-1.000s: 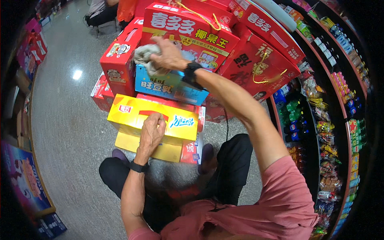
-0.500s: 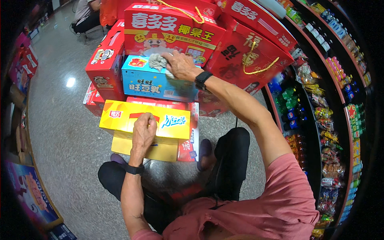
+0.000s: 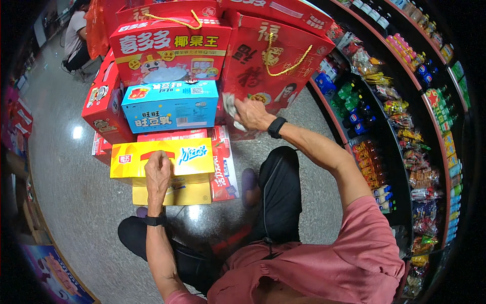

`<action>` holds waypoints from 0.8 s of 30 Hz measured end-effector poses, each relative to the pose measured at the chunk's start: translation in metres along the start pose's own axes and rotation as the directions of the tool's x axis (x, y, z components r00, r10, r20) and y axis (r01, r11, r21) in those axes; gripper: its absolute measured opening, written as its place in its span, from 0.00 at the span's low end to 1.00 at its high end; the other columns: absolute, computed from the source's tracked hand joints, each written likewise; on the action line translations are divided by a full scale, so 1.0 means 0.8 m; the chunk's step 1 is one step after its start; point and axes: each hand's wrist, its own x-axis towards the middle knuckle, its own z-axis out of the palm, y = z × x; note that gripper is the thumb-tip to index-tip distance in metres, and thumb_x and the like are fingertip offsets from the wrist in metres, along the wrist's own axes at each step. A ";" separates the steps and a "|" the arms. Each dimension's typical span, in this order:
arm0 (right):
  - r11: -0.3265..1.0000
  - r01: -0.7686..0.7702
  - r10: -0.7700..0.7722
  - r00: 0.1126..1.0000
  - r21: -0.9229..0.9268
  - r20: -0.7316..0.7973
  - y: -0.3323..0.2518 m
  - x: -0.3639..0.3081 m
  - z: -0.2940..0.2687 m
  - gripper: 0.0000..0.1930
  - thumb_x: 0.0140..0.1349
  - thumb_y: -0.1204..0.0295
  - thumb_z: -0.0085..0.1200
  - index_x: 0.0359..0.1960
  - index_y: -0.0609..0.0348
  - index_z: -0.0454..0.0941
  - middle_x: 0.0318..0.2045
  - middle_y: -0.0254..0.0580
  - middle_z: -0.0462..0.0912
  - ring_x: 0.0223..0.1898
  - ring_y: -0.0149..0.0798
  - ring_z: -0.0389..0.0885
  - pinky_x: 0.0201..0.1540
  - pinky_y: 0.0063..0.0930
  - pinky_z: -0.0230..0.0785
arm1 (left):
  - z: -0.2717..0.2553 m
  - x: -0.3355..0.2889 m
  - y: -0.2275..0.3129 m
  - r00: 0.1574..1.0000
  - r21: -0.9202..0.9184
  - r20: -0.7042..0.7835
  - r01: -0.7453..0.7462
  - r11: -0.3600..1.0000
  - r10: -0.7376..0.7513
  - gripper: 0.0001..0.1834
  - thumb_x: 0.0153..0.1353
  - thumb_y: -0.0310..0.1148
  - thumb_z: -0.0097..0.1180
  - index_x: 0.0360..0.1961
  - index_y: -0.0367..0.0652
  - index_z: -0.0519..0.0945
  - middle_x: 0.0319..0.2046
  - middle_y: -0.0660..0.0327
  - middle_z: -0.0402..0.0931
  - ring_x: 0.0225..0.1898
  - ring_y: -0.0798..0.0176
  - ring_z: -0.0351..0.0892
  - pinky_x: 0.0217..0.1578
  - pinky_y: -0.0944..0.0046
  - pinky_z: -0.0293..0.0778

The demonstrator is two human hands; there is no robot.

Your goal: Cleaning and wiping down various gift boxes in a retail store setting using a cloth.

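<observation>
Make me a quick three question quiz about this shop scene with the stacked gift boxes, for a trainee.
1. True or false: the left hand rests on the yellow box.
2. What does the right hand hold? A) grey cloth B) bottle C) scissors
3. Fill in: the blue box sits ___ the yellow box in the stack.

Key: 1 true. 2 A. 3 above.

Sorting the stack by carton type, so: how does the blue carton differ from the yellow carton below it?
The blue carton sits higher, against the red gift boxes; the yellow carton lies lower and nearer. The left hand rests on the yellow carton; no hand touches the blue carton. Both are long rectangular boxes.
</observation>
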 end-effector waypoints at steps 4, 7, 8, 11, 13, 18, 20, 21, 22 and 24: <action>0.976 -0.211 0.210 0.977 0.045 0.025 0.014 -0.023 -0.002 0.17 0.51 0.65 0.52 0.41 0.58 0.68 0.32 0.56 0.75 0.33 0.57 0.76 0.32 0.46 0.70 | -0.006 0.001 -0.005 1.000 0.037 0.000 0.002 0.999 -0.002 0.08 0.57 0.28 0.46 0.28 0.31 0.71 0.22 0.50 0.70 0.23 0.58 0.70 0.27 0.61 0.67; 0.990 -0.068 0.096 0.968 0.127 -0.231 0.010 -0.007 -0.055 0.17 0.52 0.68 0.51 0.45 0.53 0.69 0.37 0.52 0.72 0.35 0.55 0.75 0.32 0.45 0.71 | -0.008 0.001 -0.013 1.000 0.049 -0.014 -0.014 0.999 0.015 0.08 0.57 0.27 0.46 0.28 0.31 0.71 0.23 0.49 0.71 0.24 0.57 0.71 0.29 0.61 0.68; 0.992 0.003 0.037 0.950 0.130 -0.309 0.011 0.001 -0.074 0.18 0.52 0.69 0.51 0.46 0.50 0.68 0.37 0.50 0.70 0.36 0.54 0.75 0.33 0.44 0.71 | -0.007 0.001 -0.015 0.999 0.052 -0.025 -0.023 0.998 0.025 0.08 0.57 0.27 0.46 0.29 0.31 0.72 0.24 0.49 0.72 0.25 0.57 0.72 0.29 0.61 0.68; 0.974 0.223 -0.172 0.818 0.027 -0.549 0.016 0.037 -0.133 0.20 0.51 0.71 0.53 0.48 0.47 0.68 0.37 0.46 0.68 0.38 0.50 0.73 0.35 0.40 0.72 | -0.007 0.002 -0.015 1.000 0.056 -0.017 0.004 0.998 -0.003 0.07 0.57 0.26 0.46 0.29 0.31 0.72 0.24 0.50 0.72 0.25 0.57 0.72 0.30 0.62 0.68; 0.969 0.238 -0.226 0.756 -0.063 -0.614 0.016 0.062 -0.167 0.22 0.48 0.73 0.56 0.48 0.46 0.68 0.37 0.45 0.68 0.41 0.48 0.72 0.37 0.37 0.72 | -0.007 0.002 -0.019 1.000 0.065 -0.012 -0.009 0.998 0.010 0.07 0.57 0.26 0.46 0.29 0.32 0.71 0.24 0.50 0.71 0.25 0.57 0.71 0.30 0.62 0.68; 0.967 0.197 -0.252 0.694 -0.159 -0.675 0.028 0.112 -0.198 0.24 0.44 0.75 0.59 0.46 0.43 0.70 0.40 0.40 0.68 0.42 0.46 0.72 0.37 0.38 0.71 | -0.004 0.002 -0.029 1.000 0.025 0.006 -0.005 1.000 0.005 0.06 0.57 0.26 0.46 0.28 0.33 0.70 0.23 0.51 0.69 0.25 0.57 0.71 0.29 0.61 0.68; 0.968 0.172 -0.249 0.708 -0.180 -0.660 0.036 0.113 -0.183 0.24 0.44 0.76 0.59 0.46 0.43 0.70 0.42 0.40 0.68 0.43 0.46 0.73 0.37 0.37 0.72 | -0.003 0.001 -0.022 0.998 0.066 0.003 -0.068 0.996 0.068 0.06 0.57 0.26 0.46 0.27 0.33 0.70 0.22 0.52 0.69 0.24 0.57 0.71 0.28 0.60 0.68; 0.956 0.171 -0.286 0.718 -0.237 -0.634 0.040 0.111 -0.177 0.24 0.43 0.76 0.59 0.46 0.43 0.71 0.42 0.40 0.68 0.42 0.46 0.73 0.37 0.37 0.72 | -0.004 0.000 -0.020 0.998 0.066 0.000 -0.060 0.996 0.060 0.06 0.57 0.26 0.46 0.27 0.33 0.70 0.22 0.52 0.69 0.24 0.57 0.71 0.28 0.60 0.68; 0.941 0.172 -0.321 0.728 -0.292 -0.605 0.044 0.109 -0.171 0.24 0.43 0.75 0.59 0.45 0.43 0.71 0.42 0.39 0.69 0.42 0.45 0.73 0.37 0.36 0.72 | -0.004 -0.001 -0.018 0.998 0.045 0.008 -0.055 0.997 0.055 0.06 0.57 0.26 0.46 0.27 0.33 0.70 0.22 0.51 0.69 0.23 0.57 0.71 0.27 0.60 0.68; 0.935 0.183 -0.335 0.737 -0.304 -0.587 0.046 0.105 -0.158 0.23 0.43 0.75 0.59 0.44 0.43 0.72 0.41 0.39 0.69 0.41 0.45 0.73 0.38 0.36 0.72 | -0.005 -0.002 -0.014 0.999 0.025 0.017 -0.040 0.999 0.040 0.06 0.57 0.26 0.46 0.27 0.33 0.70 0.22 0.51 0.69 0.23 0.57 0.71 0.27 0.61 0.68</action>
